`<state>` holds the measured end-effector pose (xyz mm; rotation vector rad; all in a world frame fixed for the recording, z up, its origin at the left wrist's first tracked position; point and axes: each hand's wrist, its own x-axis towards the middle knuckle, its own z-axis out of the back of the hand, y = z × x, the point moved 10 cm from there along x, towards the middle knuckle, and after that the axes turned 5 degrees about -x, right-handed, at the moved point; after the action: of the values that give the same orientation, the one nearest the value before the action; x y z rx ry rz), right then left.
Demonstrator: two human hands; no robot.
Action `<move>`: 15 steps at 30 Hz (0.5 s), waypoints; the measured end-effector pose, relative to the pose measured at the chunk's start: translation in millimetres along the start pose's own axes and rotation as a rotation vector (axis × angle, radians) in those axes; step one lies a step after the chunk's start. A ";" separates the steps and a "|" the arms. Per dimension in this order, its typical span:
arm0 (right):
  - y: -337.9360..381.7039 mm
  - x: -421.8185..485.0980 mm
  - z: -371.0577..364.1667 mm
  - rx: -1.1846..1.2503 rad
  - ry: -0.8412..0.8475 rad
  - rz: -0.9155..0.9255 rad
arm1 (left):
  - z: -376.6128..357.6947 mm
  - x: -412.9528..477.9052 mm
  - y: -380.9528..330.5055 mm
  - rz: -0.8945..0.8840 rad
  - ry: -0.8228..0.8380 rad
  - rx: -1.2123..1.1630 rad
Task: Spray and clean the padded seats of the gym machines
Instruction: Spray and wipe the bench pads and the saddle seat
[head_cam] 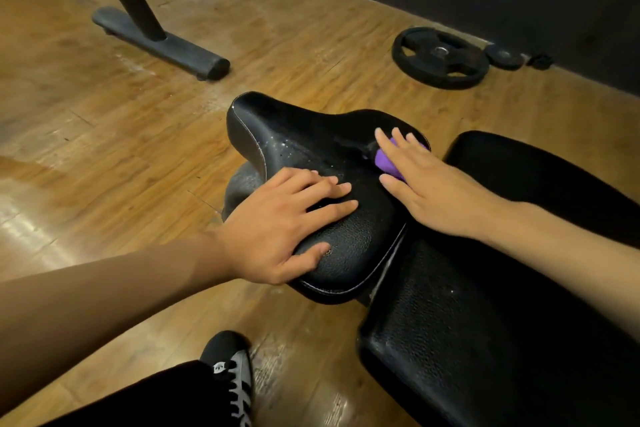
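Black padded seat (311,146) at frame centre, speckled with droplets. Left hand (287,222) flat on its near half, fingers straight and slightly spread. Right hand (429,187) with straight fingers pressing purple cloth (385,163) onto seat's right side. Bench pad (485,322) lower right. Weight plate (440,57) on wooden floor (104,149), upper right.
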<state>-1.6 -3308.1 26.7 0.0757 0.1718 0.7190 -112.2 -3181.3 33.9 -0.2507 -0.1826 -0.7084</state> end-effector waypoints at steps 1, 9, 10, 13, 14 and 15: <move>2.6 10.1 0.3 0.000 -0.014 0.013 | 0.6 0.2 -0.3 -0.003 -0.009 -0.004; 36.5 128.5 19.1 0.057 -0.033 0.044 | 1.1 0.5 1.0 -0.004 -0.035 -0.033; 42.4 140.8 21.1 0.036 -0.011 0.043 | 1.2 0.5 1.6 -0.003 -0.034 -0.031; 57.4 169.6 22.9 0.038 0.070 0.057 | 1.3 0.7 0.9 -0.006 -0.024 -0.029; 59.5 176.1 22.8 0.054 0.086 0.054 | 1.2 0.6 0.5 -0.006 -0.015 -0.028; 60.7 178.4 22.7 0.059 0.090 0.051 | 1.0 0.5 0.0 -0.005 -0.006 -0.028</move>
<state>95.1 -3144.8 33.5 0.1042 0.2783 0.7690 -111.9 -3181.3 34.9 -0.2796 -0.1795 -0.7157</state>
